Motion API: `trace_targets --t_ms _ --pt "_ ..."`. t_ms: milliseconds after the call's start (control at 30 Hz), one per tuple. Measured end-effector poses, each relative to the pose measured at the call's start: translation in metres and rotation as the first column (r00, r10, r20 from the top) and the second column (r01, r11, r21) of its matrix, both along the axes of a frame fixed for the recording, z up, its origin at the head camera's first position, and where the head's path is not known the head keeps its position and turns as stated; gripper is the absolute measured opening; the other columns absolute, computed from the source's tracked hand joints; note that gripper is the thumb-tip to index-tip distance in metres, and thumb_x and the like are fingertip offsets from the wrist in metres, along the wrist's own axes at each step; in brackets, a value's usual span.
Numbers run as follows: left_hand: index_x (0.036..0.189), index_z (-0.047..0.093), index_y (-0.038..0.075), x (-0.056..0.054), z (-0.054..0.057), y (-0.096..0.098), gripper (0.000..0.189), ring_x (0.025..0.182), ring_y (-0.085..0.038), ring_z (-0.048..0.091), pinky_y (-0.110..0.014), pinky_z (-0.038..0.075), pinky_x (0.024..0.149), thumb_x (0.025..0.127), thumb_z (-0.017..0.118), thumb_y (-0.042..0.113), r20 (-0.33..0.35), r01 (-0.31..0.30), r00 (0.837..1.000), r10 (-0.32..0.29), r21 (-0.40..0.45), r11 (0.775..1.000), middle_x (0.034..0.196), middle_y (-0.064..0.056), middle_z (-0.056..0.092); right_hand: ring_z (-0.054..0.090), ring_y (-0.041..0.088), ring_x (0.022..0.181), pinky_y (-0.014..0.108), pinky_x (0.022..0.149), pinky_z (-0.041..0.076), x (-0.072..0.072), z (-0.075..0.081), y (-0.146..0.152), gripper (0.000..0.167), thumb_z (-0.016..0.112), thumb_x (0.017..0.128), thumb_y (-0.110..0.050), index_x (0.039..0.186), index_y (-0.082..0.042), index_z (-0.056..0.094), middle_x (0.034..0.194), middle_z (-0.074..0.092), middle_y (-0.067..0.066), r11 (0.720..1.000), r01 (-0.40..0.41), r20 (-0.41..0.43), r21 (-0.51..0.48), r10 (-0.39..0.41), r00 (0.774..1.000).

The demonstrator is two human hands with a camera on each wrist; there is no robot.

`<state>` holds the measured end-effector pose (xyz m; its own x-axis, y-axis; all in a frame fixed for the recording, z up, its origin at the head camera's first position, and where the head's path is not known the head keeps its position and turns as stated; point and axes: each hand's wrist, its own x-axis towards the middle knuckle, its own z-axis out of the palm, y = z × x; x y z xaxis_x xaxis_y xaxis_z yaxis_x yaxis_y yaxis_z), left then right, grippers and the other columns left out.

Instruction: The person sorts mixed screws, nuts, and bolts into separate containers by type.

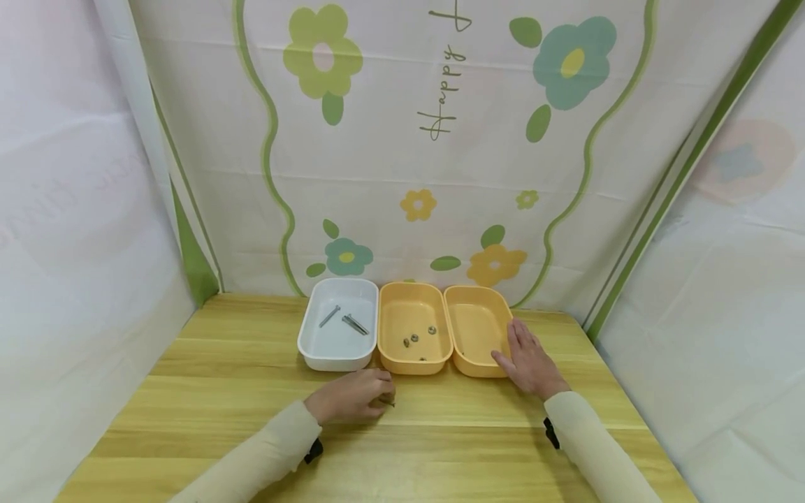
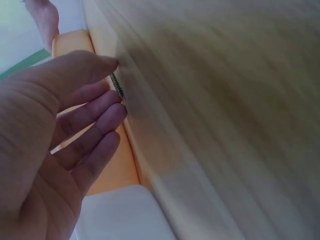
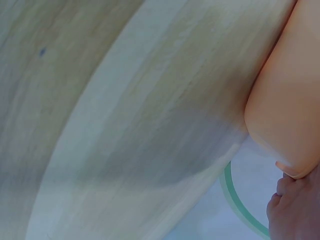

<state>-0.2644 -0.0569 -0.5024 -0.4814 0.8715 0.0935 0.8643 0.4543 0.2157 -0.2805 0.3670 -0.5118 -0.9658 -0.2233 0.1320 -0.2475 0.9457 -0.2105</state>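
My left hand [image 1: 353,397] is low over the table in front of the middle yellow bin. Its thumb and fingers pinch a small threaded screw [image 2: 117,86], whose point shows below the thumb in the left wrist view; the screw's head is hidden. Several small nuts [image 1: 414,338] lie in the middle yellow bin [image 1: 415,366]. My right hand [image 1: 533,363] rests on the right yellow bin [image 1: 479,295], fingers extended along its right rim and thumb at the front corner. A small dark speck sits near that bin's front left, too small to identify.
On the left, a white bin [image 1: 336,364] holds several bolts [image 1: 330,316]. The three bins stand side by side at the back of the wooden table [image 1: 434,454]. A flowered cloth [image 1: 402,161] hangs right behind them, with pale cloth walls on both sides.
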Motion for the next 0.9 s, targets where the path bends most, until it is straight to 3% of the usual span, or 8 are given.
trace_targets --t_ms 133,333,633,767,900 --pt "0.098 0.079 0.015 -0.002 -0.002 0.003 0.003 0.085 -0.001 0.061 -0.01 0.052 0.077 0.097 0.077 0.013 0.061 -0.006 0.998 0.004 0.025 1.0 0.096 0.006 0.073 0.011 0.052 0.161 0.067 0.13 0.015 0.0 0.001 0.0 0.088 0.041 0.112 -0.052 0.163 0.015 0.013 0.173 0.01 0.035 1.0 0.002 -0.004 0.005 -0.002 1.0" --pt "0.091 0.08 0.016 -0.005 -0.002 0.006 0.013 0.077 0.005 0.057 -0.008 0.05 0.071 0.094 0.076 0.004 0.129 -0.009 0.992 0.004 0.038 0.999 0.088 0.01 0.074 0.012 0.052 0.161 0.066 0.13 0.015 0.0 0.002 0.0 0.089 0.041 0.112 -0.052 0.163 0.015 0.014 0.173 0.011 0.035 1.0 0.001 -0.008 0.008 -0.001 1.0" --pt "0.077 0.07 0.02 0.0 0.013 0.011 0.018 0.06 0.008 0.045 -0.008 0.04 0.056 0.084 0.076 0.005 0.227 0.067 0.972 -0.064 -0.005 0.998 0.066 0.017 0.055 0.012 0.053 0.16 0.069 0.129 0.016 0.001 0.003 -0.002 0.088 0.04 0.112 -0.052 0.162 0.016 0.014 0.172 0.011 0.036 1.0 -0.007 -0.016 0.0 0.007 1.0" --pt "0.075 0.067 0.02 0.002 0.018 0.014 0.02 0.058 0.008 0.043 -0.008 0.038 0.055 0.083 0.076 0.005 0.248 0.08 0.966 -0.076 -0.003 0.997 0.064 0.017 0.053 0.012 0.054 0.16 0.068 0.129 0.016 0.003 0.004 -0.003 0.088 0.04 0.112 -0.051 0.162 0.016 0.013 0.172 0.011 0.036 1.0 -0.008 -0.018 0.0 0.008 1.0" --pt "0.075 0.067 0.02 0.002 0.022 0.017 0.02 0.058 0.009 0.042 -0.007 0.038 0.054 0.083 0.076 0.004 0.224 0.103 0.969 -0.104 0.016 0.995 0.064 0.016 0.054 0.012 0.053 0.161 0.067 0.13 0.016 0.003 0.004 -0.002 0.087 0.04 0.112 -0.05 0.162 0.016 0.013 0.172 0.011 0.036 1.0 -0.007 -0.018 0.001 0.007 1.0"
